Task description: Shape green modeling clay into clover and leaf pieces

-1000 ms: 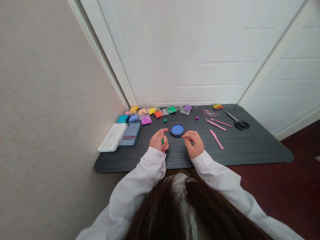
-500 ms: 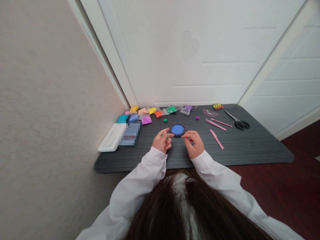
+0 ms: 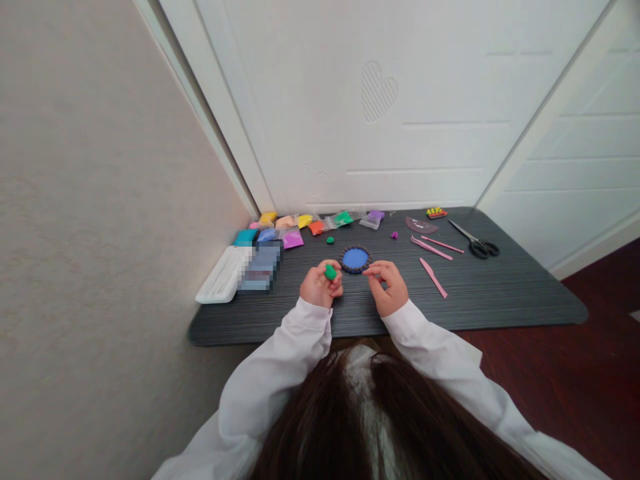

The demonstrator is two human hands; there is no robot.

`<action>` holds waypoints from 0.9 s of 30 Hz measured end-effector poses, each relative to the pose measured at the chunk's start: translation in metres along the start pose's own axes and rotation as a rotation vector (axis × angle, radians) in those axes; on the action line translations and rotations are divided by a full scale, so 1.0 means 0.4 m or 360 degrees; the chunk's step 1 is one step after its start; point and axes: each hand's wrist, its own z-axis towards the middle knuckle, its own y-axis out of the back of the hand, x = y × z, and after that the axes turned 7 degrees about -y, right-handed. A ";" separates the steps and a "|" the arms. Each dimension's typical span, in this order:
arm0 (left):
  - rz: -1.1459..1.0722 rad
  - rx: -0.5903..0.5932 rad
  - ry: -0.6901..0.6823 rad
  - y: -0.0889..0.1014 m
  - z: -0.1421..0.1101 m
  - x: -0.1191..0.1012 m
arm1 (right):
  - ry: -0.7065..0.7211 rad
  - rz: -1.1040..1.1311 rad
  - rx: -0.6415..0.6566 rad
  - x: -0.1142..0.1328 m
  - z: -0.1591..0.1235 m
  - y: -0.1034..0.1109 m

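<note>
A round blue clay disc [image 3: 355, 259] with a dark brown beaded rim lies on the dark table. Just to its lower left, my left hand [image 3: 320, 285] is closed around a lump of green clay [image 3: 331, 272], which shows between thumb and fingers. My right hand [image 3: 388, 287] rests at the disc's lower right, its curled fingertips on the rim. A smaller green clay piece [image 3: 330, 240] sits behind my left hand. A small purple clay piece [image 3: 395, 235] lies farther back on the right.
Bagged coloured clay, including a green packet [image 3: 343, 218] and a magenta packet [image 3: 293, 239], lines the back left. A white tray [image 3: 220, 283] stands at the left. On the right lie a pink knife tool [image 3: 433, 277], pink tweezers [image 3: 433, 248], a thin pink stick [image 3: 443, 245] and black scissors [image 3: 479, 247].
My left hand has drawn back slightly from the disc and turned, so more of the green clay shows. My right hand and the disc stay in place.
</note>
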 end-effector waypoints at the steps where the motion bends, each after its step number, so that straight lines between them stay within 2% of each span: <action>1: 0.0016 0.0013 0.0009 -0.002 0.001 0.006 | 0.0004 -0.0003 0.0000 0.000 0.000 0.000; 7: 0.0163 0.0029 0.0020 -0.004 0.006 0.040 | 0.0027 -0.0023 0.0013 0.003 -0.001 -0.001; 18: 0.0313 0.0057 0.0061 0.016 0.009 0.050 | 0.0189 -0.0113 0.0210 0.016 -0.006 -0.006; 27: 0.0237 0.0063 0.0065 0.000 -0.003 0.038 | 0.0140 -0.0171 0.0149 0.016 -0.007 -0.003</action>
